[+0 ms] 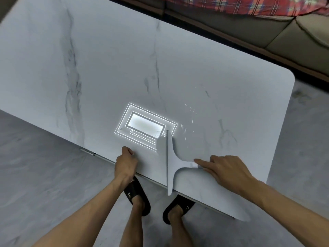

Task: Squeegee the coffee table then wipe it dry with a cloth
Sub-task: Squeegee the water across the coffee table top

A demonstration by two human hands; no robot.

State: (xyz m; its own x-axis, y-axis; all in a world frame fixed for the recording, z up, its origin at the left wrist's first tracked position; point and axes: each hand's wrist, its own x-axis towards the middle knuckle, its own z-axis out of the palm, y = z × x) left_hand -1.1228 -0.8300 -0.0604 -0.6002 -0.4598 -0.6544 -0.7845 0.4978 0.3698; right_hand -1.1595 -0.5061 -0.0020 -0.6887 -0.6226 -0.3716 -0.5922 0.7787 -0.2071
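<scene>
The white marble-look coffee table fills most of the view. A white squeegee lies on it near the front edge. Its long blade runs toward me and its lower end sticks out past the edge. My right hand holds the squeegee's handle, with the index finger stretched along the top of it. My left hand rests as a curled fist on the tabletop at the front edge, left of the blade, holding nothing. Small water droplets glisten just beyond the blade. No cloth is in view.
A bright rectangular reflection of a ceiling light lies on the tabletop left of the blade. A beige sofa with a red plaid blanket runs behind the table. My feet in black slippers stand on the grey floor.
</scene>
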